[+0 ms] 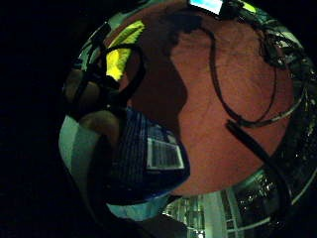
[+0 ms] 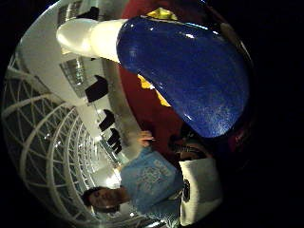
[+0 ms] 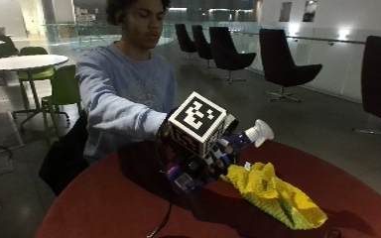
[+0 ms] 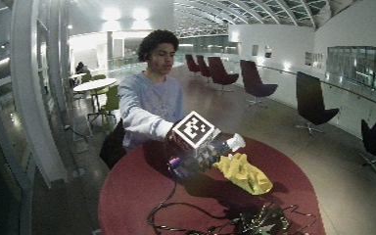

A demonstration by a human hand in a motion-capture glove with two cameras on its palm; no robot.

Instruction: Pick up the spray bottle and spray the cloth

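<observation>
**Bottle is up and tipped toward the cloth**

In the outside view, the person's right hand (image 3: 207, 153) is lifted over the red worktop (image 3: 111, 208) and holds the blue spray bottle (image 3: 240, 141). The bottle is off the worktop and leans, with its white top (image 3: 262, 131) pointing out past the hand. The yellow cloth (image 3: 276, 193) lies in a crumpled heap on the worktop, just beside the hand and lower than the white top. I think the picking up is done and the spraying comes next. The white top looks like it points a bit over the cloth, so the next move may need the bottle tipped down at the heap, then a squeeze.

In the wide outside view, the spray bottle (image 4: 222, 146) is near the middle of the round worktop (image 4: 129, 191). The cloth (image 4: 243, 172) is well away from the rim, so there is room all around. A tangle of cables (image 4: 240, 220) lies near the front rim, well apart from the hand.

In the little finger side palm view, the spray bottle (image 1: 143, 158) with its label sits close to the palm, fingers curled around it. The cloth (image 1: 121, 52) shows on the red worktop past it.

In the thumb side palm view, the spray bottle (image 2: 190, 71) fills much of the picture.
</observation>
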